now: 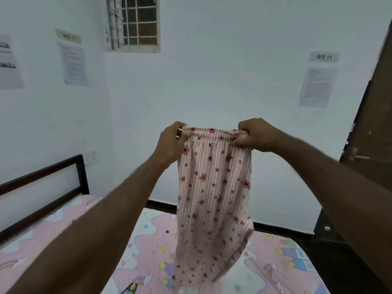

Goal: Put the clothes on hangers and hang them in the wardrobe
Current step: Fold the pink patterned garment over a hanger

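My 2 forearms reach out from the bottom corners over the bed [275, 262], whose sheet is pink and white with rainbows, moons and stars printed on it. A dark metal bed frame [42, 187] runs along the left side against the wall.

Above the sheet I hold up a pink striped garment [214, 187] with small red flowers. It hangs lengthwise from its gathered waistband, its lower end loose and blurred just above the bed. My left hand [171, 143] pinches the left end of the waistband, fingers curled round the fabric. My right hand [258, 134] grips the right end the same way, thumb underneath and fingers folded over the top edge. The band is stretched fairly level between them.

Beyond the cloth stands a white wall with a printed sheet [318, 85] under a label reading WS 11. A brown door [373, 124] stands at the right edge. A barred window [135, 22] sits high up.
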Available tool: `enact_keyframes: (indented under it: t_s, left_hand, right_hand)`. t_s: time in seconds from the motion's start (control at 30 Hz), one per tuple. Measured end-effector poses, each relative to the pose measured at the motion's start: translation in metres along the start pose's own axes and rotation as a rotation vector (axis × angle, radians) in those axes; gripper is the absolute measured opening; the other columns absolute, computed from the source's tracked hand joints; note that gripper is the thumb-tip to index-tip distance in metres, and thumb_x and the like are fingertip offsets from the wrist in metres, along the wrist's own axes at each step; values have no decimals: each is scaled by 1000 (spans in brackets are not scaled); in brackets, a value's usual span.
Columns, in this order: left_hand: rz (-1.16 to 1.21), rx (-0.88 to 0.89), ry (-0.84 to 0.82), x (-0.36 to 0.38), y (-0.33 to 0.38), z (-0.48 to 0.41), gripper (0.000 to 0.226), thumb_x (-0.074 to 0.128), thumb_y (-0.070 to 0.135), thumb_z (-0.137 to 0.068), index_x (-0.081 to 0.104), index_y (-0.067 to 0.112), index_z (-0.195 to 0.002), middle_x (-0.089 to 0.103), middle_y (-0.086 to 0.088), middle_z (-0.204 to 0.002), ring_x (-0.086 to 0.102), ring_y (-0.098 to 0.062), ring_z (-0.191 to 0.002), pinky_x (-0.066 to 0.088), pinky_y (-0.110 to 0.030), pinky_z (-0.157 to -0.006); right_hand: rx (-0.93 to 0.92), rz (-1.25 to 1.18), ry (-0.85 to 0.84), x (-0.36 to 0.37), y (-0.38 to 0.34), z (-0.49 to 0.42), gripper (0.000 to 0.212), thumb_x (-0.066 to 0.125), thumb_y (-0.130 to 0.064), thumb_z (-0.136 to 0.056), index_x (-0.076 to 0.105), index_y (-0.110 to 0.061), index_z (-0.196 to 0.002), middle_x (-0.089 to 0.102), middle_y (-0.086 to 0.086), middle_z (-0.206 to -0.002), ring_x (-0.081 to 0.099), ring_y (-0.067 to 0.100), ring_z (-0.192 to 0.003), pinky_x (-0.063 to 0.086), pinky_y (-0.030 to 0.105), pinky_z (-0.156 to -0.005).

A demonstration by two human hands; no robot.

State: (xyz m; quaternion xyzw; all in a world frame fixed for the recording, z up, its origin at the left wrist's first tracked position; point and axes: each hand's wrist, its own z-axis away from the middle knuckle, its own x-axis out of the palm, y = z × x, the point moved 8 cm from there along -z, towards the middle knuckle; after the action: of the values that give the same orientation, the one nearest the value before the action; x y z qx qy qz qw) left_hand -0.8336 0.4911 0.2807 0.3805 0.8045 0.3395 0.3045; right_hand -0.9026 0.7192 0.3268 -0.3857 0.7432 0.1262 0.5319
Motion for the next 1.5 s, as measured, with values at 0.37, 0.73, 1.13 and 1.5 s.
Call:
enact_keyframes:
  t_s: [0.37, 0.73, 1.13, 1.5]
  left_hand:
    - [72, 20, -97, 16, 9, -8, 18, 61, 26, -96, 63, 11, -106, 60, -19, -80, 61, -24, -69, 61, -38, -61]
    - [155, -43, -258, 54, -12, 40, 22, 65, 20, -93, 59, 11, -112, 68, -8, -91, 66, -13, -74, 54, -23, -60]
    - [15, -290, -233, 60, -174, 125, 41, 64, 37, -92, 60, -2, -81, 55, -8, -66, 47, -17, -59, 37, -32, -57]
    - [243, -252, -178, 81, -138, 101, 53, 76, 36, -82, 54, 16, -126, 66, 0, -104, 64, -9, -94, 52, -25, -85]
  right_hand:
    - [81, 163, -107, 0, 10, -13, 15, 72, -23, -85, 63, -16, -95, 62, -1, -95, 59, 20, -93, 40, 25, -63]
    - [-29, -372, -230, 83, -43, 7, 21, 61, -26, -96, 66, -7, -105, 70, 9, -103, 64, 16, -93, 46, 30, -81]
    - [-74, 38, -75, 65, -39, -13, 8, 59, -21, -97, 52, -20, -93, 65, 6, -105, 56, 21, -101, 34, 26, -78]
    - [-173, 260, -142, 63, -61, -16, 14, 61, -20, -93, 62, -11, -104, 68, 3, -98, 58, 21, -92, 40, 31, -76]
